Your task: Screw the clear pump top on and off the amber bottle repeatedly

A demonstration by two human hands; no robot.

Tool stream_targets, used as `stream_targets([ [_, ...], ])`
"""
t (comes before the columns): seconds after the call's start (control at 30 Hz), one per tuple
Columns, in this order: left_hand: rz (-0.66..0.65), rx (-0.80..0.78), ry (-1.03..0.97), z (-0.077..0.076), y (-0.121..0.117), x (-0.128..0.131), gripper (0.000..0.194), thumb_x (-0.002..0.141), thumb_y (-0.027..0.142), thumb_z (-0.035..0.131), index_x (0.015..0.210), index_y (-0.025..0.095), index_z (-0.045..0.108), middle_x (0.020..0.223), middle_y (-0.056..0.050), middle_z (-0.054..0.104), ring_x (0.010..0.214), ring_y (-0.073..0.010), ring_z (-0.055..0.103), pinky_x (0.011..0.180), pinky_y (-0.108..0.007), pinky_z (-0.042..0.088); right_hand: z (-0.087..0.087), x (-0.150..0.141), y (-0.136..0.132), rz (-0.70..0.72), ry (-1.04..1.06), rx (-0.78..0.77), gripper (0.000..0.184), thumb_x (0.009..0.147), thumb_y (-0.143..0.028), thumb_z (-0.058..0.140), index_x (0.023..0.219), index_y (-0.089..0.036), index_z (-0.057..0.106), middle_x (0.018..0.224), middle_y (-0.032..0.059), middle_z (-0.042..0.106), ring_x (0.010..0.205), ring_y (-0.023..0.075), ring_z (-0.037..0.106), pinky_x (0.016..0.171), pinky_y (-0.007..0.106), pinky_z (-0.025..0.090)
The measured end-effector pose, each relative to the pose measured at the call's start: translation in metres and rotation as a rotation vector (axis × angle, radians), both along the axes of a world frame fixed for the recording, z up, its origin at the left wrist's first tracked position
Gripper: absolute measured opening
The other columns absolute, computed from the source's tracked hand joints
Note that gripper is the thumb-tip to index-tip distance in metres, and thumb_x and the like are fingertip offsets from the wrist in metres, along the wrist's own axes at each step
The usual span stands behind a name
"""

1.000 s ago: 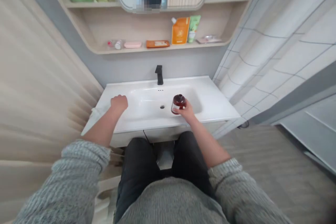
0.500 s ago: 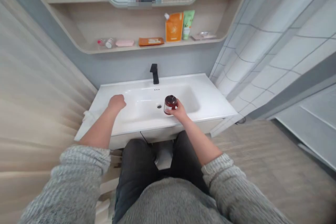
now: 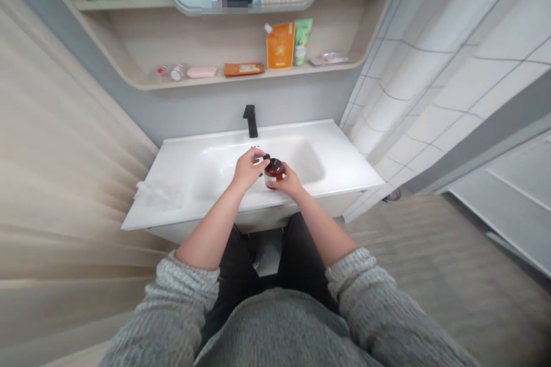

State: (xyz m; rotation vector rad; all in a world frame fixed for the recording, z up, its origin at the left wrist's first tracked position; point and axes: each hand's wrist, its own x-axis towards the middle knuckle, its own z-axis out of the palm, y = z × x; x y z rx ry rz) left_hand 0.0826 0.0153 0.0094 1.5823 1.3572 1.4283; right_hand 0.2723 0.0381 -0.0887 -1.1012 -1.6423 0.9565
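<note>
My right hand [image 3: 291, 181] is wrapped round the side of a squat, reddish-brown see-through bottle [image 3: 271, 179] with a pale label and a glossy dark top. It holds the bottle upright over the front of the white sink [image 3: 303, 155]. My left hand [image 3: 249, 167] is at the bottle's upper left, with thumb and fingers pinched on a small black piece [image 3: 267, 157]. That piece looks like a cap or pump head; whether it is joined to the bottle I cannot tell.
A black faucet [image 3: 251, 121] rises behind the basin. Above it, a shelf [image 3: 206, 82] holds an orange pouch [image 3: 279, 46], a green tube [image 3: 302, 43] and a pink soap-like bar [image 3: 201, 71]. Crumpled clear plastic [image 3: 150, 192] lies on the counter's left. A beige curtain [image 3: 60, 143] hangs at left.
My left hand has moved right from over the basin's left side to the top of the bottle, its fingers now pinching the black piece. The bottle has shifted slightly left in my right hand.
</note>
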Motion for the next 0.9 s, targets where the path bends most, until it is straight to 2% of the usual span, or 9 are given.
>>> stream_targets([
  [0.1,-0.031,0.003,0.055,-0.005,0.003,0.006,0.014,0.084,0.016,0.079,0.095,0.023,0.074,0.106,-0.004,0.082,0.106,-0.0226,0.079,0.107,-0.043,0.063,0.001,0.000,0.000,0.017,-0.002,-0.007,0.077,0.061,-0.048,0.099,0.129,-0.024,0.071,0.118,0.0060,0.083,0.103,0.0290,0.074,0.099,0.043,0.059],
  [0.2,-0.065,0.004,0.171,-0.003,0.002,0.008,0.012,0.087,0.017,0.078,0.096,0.024,0.075,0.106,-0.004,0.083,0.106,-0.0233,0.080,0.106,-0.043,0.063,0.000,0.000,0.000,0.028,-0.011,0.005,0.075,0.061,-0.048,0.098,0.128,-0.024,0.071,0.116,0.0054,0.083,0.101,0.0284,0.074,0.097,0.043,0.059],
  [0.43,-0.045,0.058,0.612,0.018,-0.011,0.011,0.019,0.092,0.022,0.078,0.109,0.028,0.079,0.115,-0.005,0.086,0.110,-0.0283,0.079,0.104,-0.042,0.061,0.000,0.001,-0.002,0.040,0.009,0.023,0.072,0.064,-0.048,0.095,0.127,-0.025,0.070,0.113,0.0037,0.081,0.099,0.0266,0.073,0.094,0.040,0.058],
  [0.6,0.031,0.036,0.616,0.022,-0.014,0.020,0.006,0.095,0.030,0.079,0.100,0.028,0.076,0.109,-0.004,0.083,0.106,-0.0264,0.076,0.099,-0.039,0.058,0.005,0.000,-0.005,0.054,0.002,0.008,0.068,0.061,-0.049,0.096,0.120,-0.025,0.071,0.107,0.0018,0.080,0.096,0.0254,0.072,0.091,0.039,0.058],
  [0.73,0.099,0.072,0.622,0.018,-0.011,0.024,0.009,0.096,0.031,0.079,0.097,0.026,0.071,0.107,-0.007,0.077,0.102,-0.0272,0.072,0.096,-0.040,0.056,0.006,0.000,-0.006,0.092,-0.015,-0.012,0.067,0.062,-0.049,0.097,0.119,-0.027,0.071,0.108,0.0019,0.082,0.100,0.0264,0.073,0.095,0.040,0.058],
  [0.83,0.102,0.066,0.756,0.019,-0.010,0.027,0.008,0.104,0.032,0.070,0.101,0.025,0.072,0.110,-0.012,0.076,0.109,-0.0310,0.070,0.099,-0.043,0.054,0.004,-0.001,-0.004,0.110,-0.026,-0.006,0.066,0.062,-0.051,0.096,0.118,-0.026,0.072,0.108,0.0022,0.081,0.097,0.0257,0.073,0.095,0.040,0.057],
  [0.9,0.076,0.062,0.885,0.023,-0.010,0.029,0.015,0.108,0.032,0.063,0.102,0.023,0.075,0.112,-0.015,0.078,0.117,-0.0336,0.070,0.105,-0.045,0.053,0.002,-0.001,-0.003,0.100,-0.034,0.008,0.062,0.062,-0.052,0.095,0.114,-0.025,0.072,0.104,0.0018,0.080,0.094,0.0247,0.072,0.092,0.039,0.057],
])
